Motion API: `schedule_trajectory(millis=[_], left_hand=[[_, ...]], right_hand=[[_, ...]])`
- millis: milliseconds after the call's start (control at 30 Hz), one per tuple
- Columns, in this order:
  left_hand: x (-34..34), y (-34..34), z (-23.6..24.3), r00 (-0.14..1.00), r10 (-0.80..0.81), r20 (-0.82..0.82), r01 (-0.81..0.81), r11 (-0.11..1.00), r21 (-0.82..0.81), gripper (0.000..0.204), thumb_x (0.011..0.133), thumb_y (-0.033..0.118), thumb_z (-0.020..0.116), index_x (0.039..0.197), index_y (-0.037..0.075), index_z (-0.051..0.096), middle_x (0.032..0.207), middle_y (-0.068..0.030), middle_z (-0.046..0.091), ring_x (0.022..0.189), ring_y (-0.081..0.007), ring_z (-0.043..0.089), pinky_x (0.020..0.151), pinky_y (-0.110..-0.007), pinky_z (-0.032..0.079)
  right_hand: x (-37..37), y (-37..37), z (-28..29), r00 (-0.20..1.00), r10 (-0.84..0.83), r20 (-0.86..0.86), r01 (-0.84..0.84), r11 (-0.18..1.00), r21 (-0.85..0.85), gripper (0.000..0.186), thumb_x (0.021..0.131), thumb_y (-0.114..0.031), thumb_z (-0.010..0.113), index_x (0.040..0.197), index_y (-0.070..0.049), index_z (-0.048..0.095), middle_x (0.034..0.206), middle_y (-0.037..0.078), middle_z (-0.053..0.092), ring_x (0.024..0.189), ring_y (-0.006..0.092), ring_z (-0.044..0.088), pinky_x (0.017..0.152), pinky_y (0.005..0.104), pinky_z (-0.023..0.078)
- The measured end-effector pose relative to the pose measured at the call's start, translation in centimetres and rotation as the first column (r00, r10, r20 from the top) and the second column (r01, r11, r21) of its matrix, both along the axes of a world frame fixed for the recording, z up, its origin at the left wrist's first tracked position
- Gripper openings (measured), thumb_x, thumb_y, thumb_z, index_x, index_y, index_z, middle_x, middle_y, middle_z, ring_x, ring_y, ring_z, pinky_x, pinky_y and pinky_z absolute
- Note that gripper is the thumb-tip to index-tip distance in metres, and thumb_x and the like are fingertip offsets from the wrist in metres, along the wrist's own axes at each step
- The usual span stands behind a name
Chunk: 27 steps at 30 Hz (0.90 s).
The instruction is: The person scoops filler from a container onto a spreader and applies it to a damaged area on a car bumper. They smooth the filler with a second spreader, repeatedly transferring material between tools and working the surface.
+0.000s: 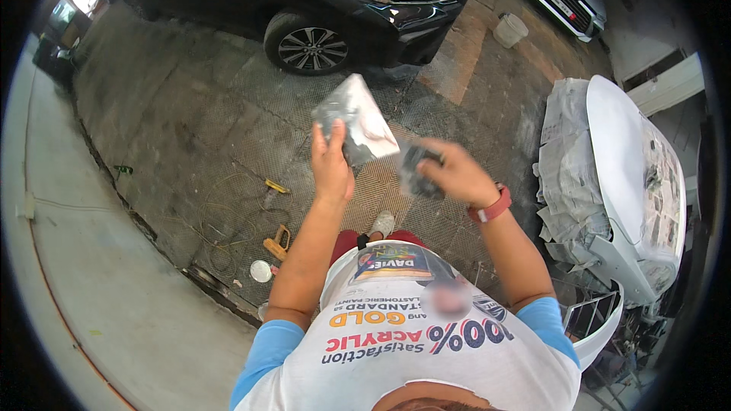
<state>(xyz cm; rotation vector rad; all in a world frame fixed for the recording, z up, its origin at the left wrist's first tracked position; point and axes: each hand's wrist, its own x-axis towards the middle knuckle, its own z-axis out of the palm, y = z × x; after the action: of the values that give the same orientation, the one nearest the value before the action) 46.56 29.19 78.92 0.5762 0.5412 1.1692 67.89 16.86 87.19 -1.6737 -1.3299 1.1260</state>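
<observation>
My left hand [333, 169] grips a flat, roughly square board [368, 123] from its near edge, thumb on top. Its surface is smeared in white and grey, shiny in part. Just right of the board's near corner, my right hand [460, 171] is closed on a dark grey flat piece [412, 169]; motion blurs it, so its exact kind is unclear. The two held things come very close, and I cannot tell whether they touch. A red band [491, 205] circles my right wrist.
Ahead stands a black car [343, 0], with a silver car [560, 0] and a pale bucket [510, 30] beyond. Paper-masked white body panels [609, 175] stand at right. On the floor at left are a yellow-handled tool [277, 186], a yellow-brown tool [279, 243] and a white round lid [261, 271].
</observation>
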Motion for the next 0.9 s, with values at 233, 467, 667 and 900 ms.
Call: schedule_trajectory(millis=[233,467,667,900], left_hand=[[-0.9,-0.9,-1.4,0.814,-0.565,0.136,0.579,0.806,-0.123,0.057,0.109,0.026,0.074,0.158,0.006,0.051,0.14,-0.0106,0.071,0.128,-0.0217,0.071,0.109,-0.04,0.059],[-0.2,-0.9,-0.1,0.879,-0.385,-0.281,0.377,0.923,-0.084,0.072,0.115,0.038,0.065,0.171,0.005,0.034,0.154,-0.0154,0.063,0.143,-0.0256,0.062,0.122,-0.041,0.049],[1.5,-0.6,0.2,0.773,-0.043,-0.634,0.285,0.915,0.286,0.064,0.117,0.039,0.059,0.161,-0.006,0.048,0.15,-0.0218,0.065,0.138,-0.029,0.061,0.117,-0.039,0.046],[2.0,-0.1,-5.5,0.892,0.286,-0.351,-0.26,0.958,0.12,0.05,0.118,0.03,0.059,0.156,-0.002,0.05,0.141,-0.0156,0.068,0.124,-0.0276,0.068,0.106,-0.04,0.055]], right_hand=[[4.5,0.0,-3.4,0.77,-0.153,-0.619,0.193,0.981,-0.002,0.045,0.103,-0.016,0.083,0.142,0.0,0.065,0.128,0.006,0.079,0.113,0.0135,0.074,0.106,0.0326,0.057],[2.8,0.6,1.2,0.967,-0.208,0.147,0.188,0.972,0.141,0.048,0.098,-0.004,0.074,0.144,-0.014,0.068,0.134,0.013,0.074,0.128,0.0256,0.07,0.112,0.0422,0.052],[-3.3,0.2,-1.3,0.508,-0.18,0.842,-0.282,0.889,0.36,0.057,0.091,0.0,0.062,0.143,-0.022,0.074,0.148,0.01,0.067,0.148,0.04,0.055,0.128,0.0685,0.031],[-2.6,-0.5,1.3,0.45,0.117,0.885,-0.449,0.886,0.112,0.054,0.093,-0.005,0.065,0.142,-0.025,0.075,0.147,0.008,0.068,0.152,0.0397,0.051,0.133,0.0705,0.022]])
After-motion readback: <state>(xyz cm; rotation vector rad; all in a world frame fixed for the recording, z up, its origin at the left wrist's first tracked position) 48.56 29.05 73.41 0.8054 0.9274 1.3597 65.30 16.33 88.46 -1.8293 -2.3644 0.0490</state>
